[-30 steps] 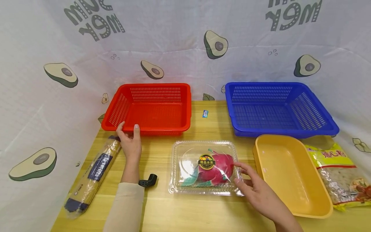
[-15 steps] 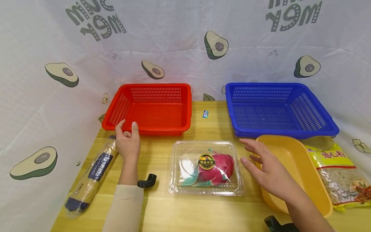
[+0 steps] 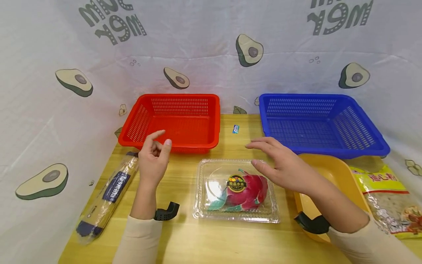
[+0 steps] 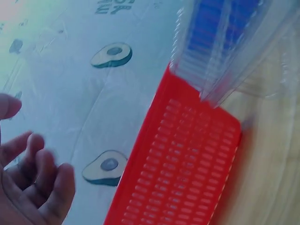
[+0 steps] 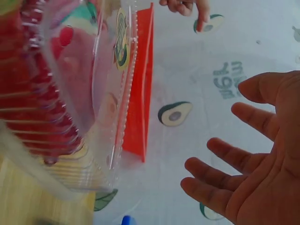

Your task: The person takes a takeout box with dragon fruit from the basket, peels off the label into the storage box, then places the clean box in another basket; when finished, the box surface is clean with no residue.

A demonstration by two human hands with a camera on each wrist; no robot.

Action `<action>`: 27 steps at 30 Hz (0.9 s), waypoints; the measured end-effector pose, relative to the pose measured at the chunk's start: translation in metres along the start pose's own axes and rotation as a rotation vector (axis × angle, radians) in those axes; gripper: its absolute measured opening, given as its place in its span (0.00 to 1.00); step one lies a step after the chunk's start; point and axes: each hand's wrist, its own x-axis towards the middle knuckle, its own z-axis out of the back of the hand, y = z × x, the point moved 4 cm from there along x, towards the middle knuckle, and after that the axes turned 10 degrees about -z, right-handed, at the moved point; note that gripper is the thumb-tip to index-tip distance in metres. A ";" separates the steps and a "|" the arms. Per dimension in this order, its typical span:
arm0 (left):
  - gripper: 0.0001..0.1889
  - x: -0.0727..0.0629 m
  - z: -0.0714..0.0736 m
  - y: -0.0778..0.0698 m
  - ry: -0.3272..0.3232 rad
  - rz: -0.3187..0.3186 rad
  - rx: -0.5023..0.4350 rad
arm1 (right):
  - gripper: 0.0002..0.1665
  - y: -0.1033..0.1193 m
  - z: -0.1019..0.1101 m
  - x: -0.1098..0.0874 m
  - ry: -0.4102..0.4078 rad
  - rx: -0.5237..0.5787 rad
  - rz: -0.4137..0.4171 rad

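Lying near right hand (image 3: 281, 163) — clamshell (image 3: 235, 192)

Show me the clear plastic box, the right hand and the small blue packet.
Clear plastic box (image 3: 236, 186), head view, on its lid label.
Right hand (image 3: 284, 165), head view, on the back of the hand.
Small blue packet (image 3: 235, 129), head view, on its printed face.

I see one small blue-and-white packet (image 3: 235, 129) lying near a blue rectangular plastic basket (image 3: 298, 128), before a white avocado-printed cloth (image 3: 204, 38).
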 end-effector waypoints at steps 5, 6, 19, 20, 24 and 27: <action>0.12 -0.015 -0.030 -0.001 0.248 -0.050 -0.042 | 0.21 0.004 -0.012 0.021 0.097 -0.003 0.054; 0.11 -0.019 -0.037 0.000 0.292 -0.047 -0.044 | 0.21 0.004 -0.015 0.026 0.122 0.003 0.064; 0.18 -0.053 -0.086 0.013 0.587 0.021 -0.187 | 0.17 -0.009 -0.058 0.048 0.335 -0.050 0.191; 0.19 -0.054 -0.087 0.014 0.599 0.028 -0.201 | 0.16 -0.011 -0.060 0.047 0.346 -0.053 0.189; 0.20 -0.059 -0.090 0.019 0.631 0.040 -0.220 | 0.14 -0.016 -0.067 0.046 0.367 -0.039 0.180; 0.19 -0.062 -0.093 0.023 0.641 0.044 -0.231 | 0.11 -0.018 -0.071 0.045 0.360 -0.022 0.164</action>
